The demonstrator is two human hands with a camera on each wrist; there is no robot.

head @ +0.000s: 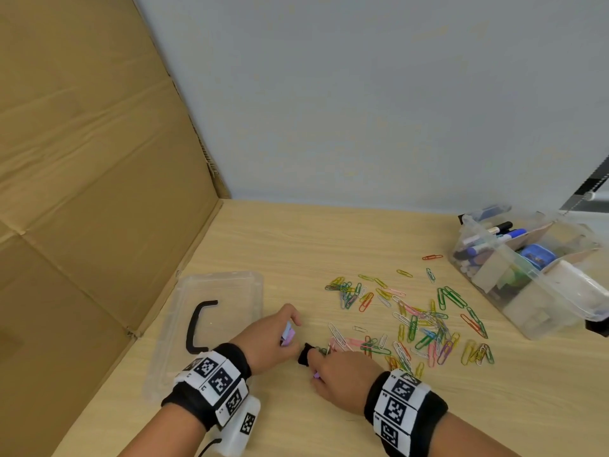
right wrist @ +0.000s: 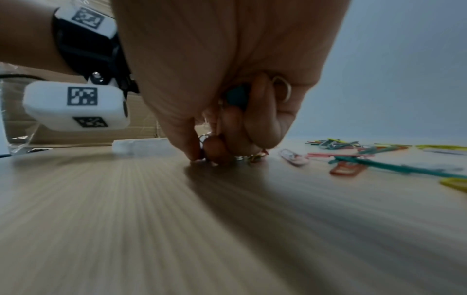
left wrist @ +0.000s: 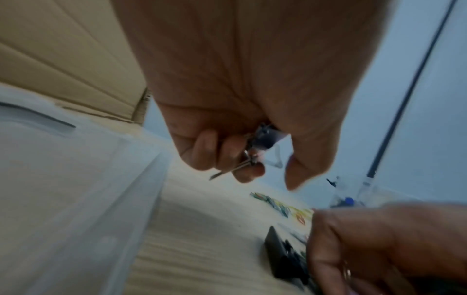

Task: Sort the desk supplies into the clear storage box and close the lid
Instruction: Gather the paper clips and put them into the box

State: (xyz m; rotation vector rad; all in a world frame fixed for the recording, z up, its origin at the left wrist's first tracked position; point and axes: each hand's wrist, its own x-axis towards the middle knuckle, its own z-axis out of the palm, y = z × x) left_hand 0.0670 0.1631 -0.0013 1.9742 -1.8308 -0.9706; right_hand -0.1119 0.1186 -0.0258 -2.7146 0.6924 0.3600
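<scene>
My left hand (head: 278,333) curls around a few pastel binder clips (head: 288,334); in the left wrist view their metal arms stick out of my left hand (left wrist: 252,159). My right hand (head: 324,364) pinches a black binder clip (head: 304,354) on the desk, just right of the left hand, and holds a teal clip (right wrist: 237,97) in its palm. The black binder clip (left wrist: 280,255) shows blurred beside it. Coloured paper clips (head: 415,321) lie scattered to the right. The clear storage box (head: 527,275) stands open at the far right, with pens inside.
The clear lid (head: 230,291) with a black handle (head: 197,324) lies flat on the desk at the left, beside the left hand. A cardboard wall (head: 99,159) rises along the left edge. A grey wall closes the back. Paper clips (right wrist: 353,161) lie near my right fingertips.
</scene>
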